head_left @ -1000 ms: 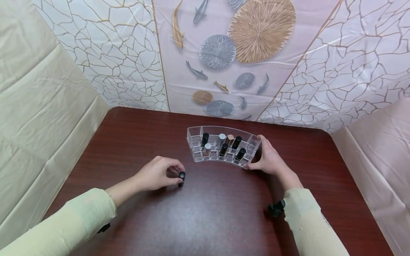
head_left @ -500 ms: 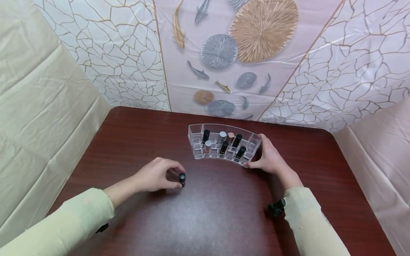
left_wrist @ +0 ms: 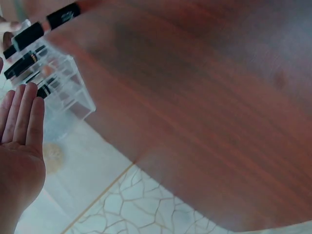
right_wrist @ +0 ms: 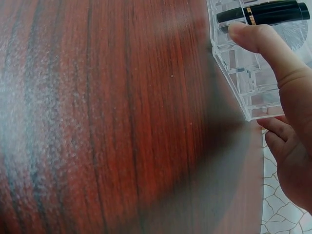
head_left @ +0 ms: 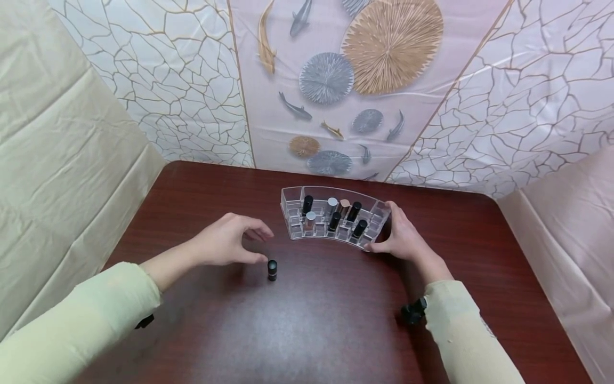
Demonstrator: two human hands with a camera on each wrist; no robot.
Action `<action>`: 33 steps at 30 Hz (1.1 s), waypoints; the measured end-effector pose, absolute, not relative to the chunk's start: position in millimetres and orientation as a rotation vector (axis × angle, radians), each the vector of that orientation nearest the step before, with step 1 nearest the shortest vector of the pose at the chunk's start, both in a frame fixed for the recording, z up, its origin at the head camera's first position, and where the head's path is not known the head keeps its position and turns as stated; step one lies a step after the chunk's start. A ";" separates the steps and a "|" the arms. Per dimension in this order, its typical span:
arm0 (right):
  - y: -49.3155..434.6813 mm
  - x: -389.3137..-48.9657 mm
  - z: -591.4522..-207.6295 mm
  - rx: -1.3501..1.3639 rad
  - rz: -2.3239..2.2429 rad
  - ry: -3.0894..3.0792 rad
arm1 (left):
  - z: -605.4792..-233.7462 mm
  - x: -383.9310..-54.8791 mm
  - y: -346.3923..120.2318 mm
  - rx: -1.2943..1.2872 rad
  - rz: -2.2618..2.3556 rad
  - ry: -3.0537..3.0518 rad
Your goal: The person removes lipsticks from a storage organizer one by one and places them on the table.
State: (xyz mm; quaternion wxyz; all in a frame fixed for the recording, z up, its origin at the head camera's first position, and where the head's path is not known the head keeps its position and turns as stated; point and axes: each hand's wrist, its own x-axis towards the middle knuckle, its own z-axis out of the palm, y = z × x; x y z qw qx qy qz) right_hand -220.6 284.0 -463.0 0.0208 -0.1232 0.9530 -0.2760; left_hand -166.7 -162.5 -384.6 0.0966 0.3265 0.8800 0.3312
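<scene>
A black lipstick tube (head_left: 272, 270) stands upright on the table, just off the thumb tip of my left hand (head_left: 218, 242). That hand hovers with its fingers spread from the thumb and nothing between them. In the left wrist view its fingers (left_wrist: 22, 114) are straight. My right hand (head_left: 408, 240) grips the right end of a clear curved lipstick organizer (head_left: 291, 194), thumb at the front corner and fingers at the back. Several lipsticks stand in its compartments: black ones (head_left: 353, 212), silver-capped ones (head_left: 310, 220) and one with a rose-gold cap (head_left: 344, 207).
The dark red wooden table (head_left: 326, 320) ends at a patterned cloth backdrop (head_left: 326, 133) behind the organizer. Pale fabric panels (head_left: 72, 133) rise at both sides. A black device (head_left: 413, 311) sits at the right wrist.
My left hand has let go of the black lipstick tube and drawn back, up and to the left. The tube stays standing. My right hand keeps its hold on the organizer.
</scene>
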 end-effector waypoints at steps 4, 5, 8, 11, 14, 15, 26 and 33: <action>284.0 -220.8 -463.2 -0.385 -0.861 2.954 | -373.2 -173.8 -161.0 0.963 0.980 2.620; 284.1 -220.8 -463.1 -0.386 -0.860 2.953 | -370.7 -175.9 -160.5 0.963 0.980 2.623; 284.5 -220.9 -463.0 -0.384 -0.859 2.949 | -364.7 -183.1 -158.3 0.966 0.977 2.635; 285.0 -221.4 -463.3 -0.383 -0.858 2.949 | -359.5 -190.0 -154.8 0.974 0.973 2.650; 285.3 -221.9 -463.8 -0.392 -0.860 2.953 | -354.8 -196.1 -150.3 0.988 0.973 2.659; 285.2 -221.7 -463.8 -0.397 -0.863 2.953 | -353.5 -198.0 -148.8 0.995 0.967 2.663; 286.0 -220.5 -463.0 -0.402 -0.857 2.944 | -354.6 -219.5 -134.3 1.023 0.947 2.698; 286.2 -221.4 -462.7 -0.413 -0.866 2.945 | -364.8 -235.6 -120.8 1.035 0.951 2.724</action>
